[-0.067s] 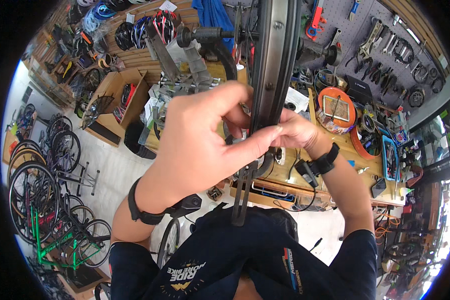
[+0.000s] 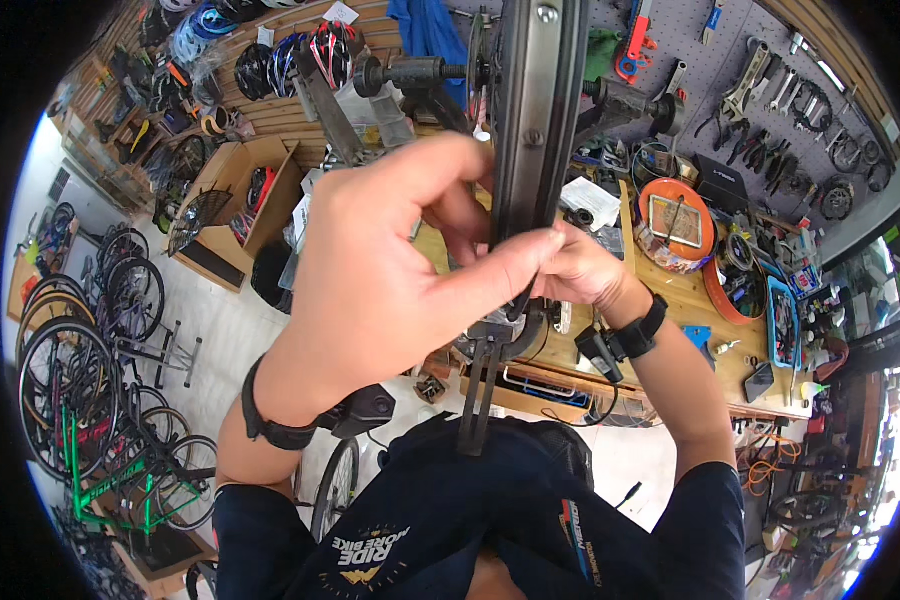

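A bicycle wheel rim (image 2: 535, 110) stands edge-on in front of me, dark with a grey inner strip and small spoke holes, held in a black truing stand (image 2: 482, 395). My left hand (image 2: 390, 270) is close to the camera, thumb and fingers pinched on the rim's left side near its lower part. My right hand (image 2: 580, 270) grips the rim from the right, partly hidden behind the left thumb. Both wrists wear black bands. What lies between the fingertips is hidden.
A wooden workbench (image 2: 690, 310) behind holds an orange round tin (image 2: 675, 225), a blue tray (image 2: 782, 325) and small parts. A pegboard (image 2: 770, 80) with tools hangs above. Bicycles (image 2: 80, 380) stand at left, beside a cardboard box (image 2: 235, 195) and helmets (image 2: 300, 50).
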Motion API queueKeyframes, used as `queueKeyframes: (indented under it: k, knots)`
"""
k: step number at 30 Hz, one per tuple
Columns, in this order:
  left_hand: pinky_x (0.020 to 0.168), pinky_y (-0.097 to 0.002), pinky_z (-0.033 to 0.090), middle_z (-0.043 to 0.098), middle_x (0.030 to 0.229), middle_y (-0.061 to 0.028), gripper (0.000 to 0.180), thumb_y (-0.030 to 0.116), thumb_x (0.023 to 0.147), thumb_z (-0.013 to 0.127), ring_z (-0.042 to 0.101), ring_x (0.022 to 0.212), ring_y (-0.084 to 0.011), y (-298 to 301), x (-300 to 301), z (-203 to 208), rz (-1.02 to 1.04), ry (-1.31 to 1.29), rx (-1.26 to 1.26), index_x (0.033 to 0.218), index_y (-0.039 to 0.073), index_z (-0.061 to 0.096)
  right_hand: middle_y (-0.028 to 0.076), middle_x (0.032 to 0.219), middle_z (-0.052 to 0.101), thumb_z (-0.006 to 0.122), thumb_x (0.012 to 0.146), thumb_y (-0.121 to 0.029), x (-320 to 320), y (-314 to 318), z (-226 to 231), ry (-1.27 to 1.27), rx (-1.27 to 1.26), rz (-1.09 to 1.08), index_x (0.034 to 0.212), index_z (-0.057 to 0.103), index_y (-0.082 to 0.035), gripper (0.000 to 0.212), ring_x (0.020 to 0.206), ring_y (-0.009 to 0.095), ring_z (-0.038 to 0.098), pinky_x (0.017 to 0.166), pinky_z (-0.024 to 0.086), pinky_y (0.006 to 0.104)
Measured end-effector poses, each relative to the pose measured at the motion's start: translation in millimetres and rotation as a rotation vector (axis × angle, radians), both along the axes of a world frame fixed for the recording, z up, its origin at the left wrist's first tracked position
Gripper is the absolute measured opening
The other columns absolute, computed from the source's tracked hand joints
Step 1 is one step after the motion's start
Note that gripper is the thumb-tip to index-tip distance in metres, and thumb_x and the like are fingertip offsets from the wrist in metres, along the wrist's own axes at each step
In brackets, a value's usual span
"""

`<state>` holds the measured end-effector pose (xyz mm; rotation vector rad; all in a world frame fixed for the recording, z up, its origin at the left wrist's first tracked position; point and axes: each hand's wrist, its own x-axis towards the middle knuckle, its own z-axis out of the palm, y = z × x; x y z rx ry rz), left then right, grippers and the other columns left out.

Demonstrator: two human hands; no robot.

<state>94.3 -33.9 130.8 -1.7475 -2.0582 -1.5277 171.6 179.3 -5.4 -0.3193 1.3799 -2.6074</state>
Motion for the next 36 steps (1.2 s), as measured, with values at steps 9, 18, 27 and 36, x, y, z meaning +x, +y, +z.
queueKeyframes:
  k: [9,18,27,36]
  knots:
    - [0.065,-0.0188,0.041,0.067,0.082,-0.0023,0.024,0.007,0.081,0.075,0.056,0.070,-0.0058,0.6,3.1,12.5,-0.010,-0.065,-0.040,0.100,-0.002,0.064,0.003,0.070,0.060,0.065,0.090,-0.043,-4.4,-18.8,2.0,0.103,0.165,-0.173,0.108,0.054,-0.001,0.047,0.048,0.010,0.054,0.047,0.045,0.0228]
    - [0.060,-0.0231,0.047,0.067,0.077,-0.0046,0.030,0.009,0.077,0.078,0.061,0.063,-0.0089,-3.2,-8.0,2.3,-0.104,-0.046,-0.177,0.102,-0.002,0.065,-0.002,0.073,0.061,0.061,0.095,-0.029,2.9,-30.6,8.2,0.202,0.628,-0.496,0.093,0.061,-0.002,0.027,0.053,0.007,0.054,0.048,0.044,0.0232]
    - [0.061,-0.0329,0.051,0.068,0.072,-0.0128,0.025,0.020,0.080,0.077,0.067,0.065,-0.0264,-2.0,-30.6,-40.3,-0.376,0.002,-0.299,0.089,-0.001,0.067,0.023,0.080,0.066,0.071,0.078,-0.023,-2.8,-30.8,-8.1,0.134,1.212,-0.667,0.094,0.068,-0.002,0.027,0.078,0.041,0.066,0.069,0.053,0.0411]
    - [0.055,-0.0303,0.049,0.066,0.067,-0.0119,0.022,0.019,0.082,0.074,0.066,0.058,-0.0217,0.3,-37.1,-29.8,-0.405,0.072,-0.253,0.090,0.000,0.065,0.003,0.091,0.064,0.066,0.086,-0.010,5.4,-53.3,21.6,0.153,0.780,-0.528,0.102,0.062,-0.003,0.017,0.082,0.012,0.058,0.073,0.050,0.0289]
